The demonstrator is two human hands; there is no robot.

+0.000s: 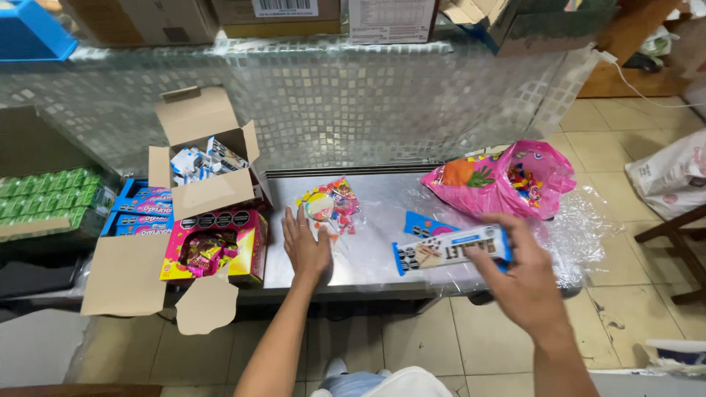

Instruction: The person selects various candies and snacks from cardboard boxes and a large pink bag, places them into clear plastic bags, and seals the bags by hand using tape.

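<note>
- Hands at a steel counter, seen from above by the person who owns them.
- Right hand has its fingers closed around one end of a long white and blue snack bar, held just above the counter near its front edge. The hand is blurred.
- Left hand lies flat on the steel, fingers spread, holding nothing. Its fingertips are just beside a small clear bag of sweets.
- Pink bag of sweets lies open at the back right on crinkled clear plastic film, which hangs past the counter's right end.
- Risk: the bar is gripped by one end only, so it could tilt and slip to the tiled floor.
- Risk: a sleeve or wrist catching the film could drag the pink bag with it and spill sweets.
- Risk: the open pink and yellow box sits at the counter's front left corner, with loose cardboard flaps; a nudge from the left arm might tip it off.
</note>
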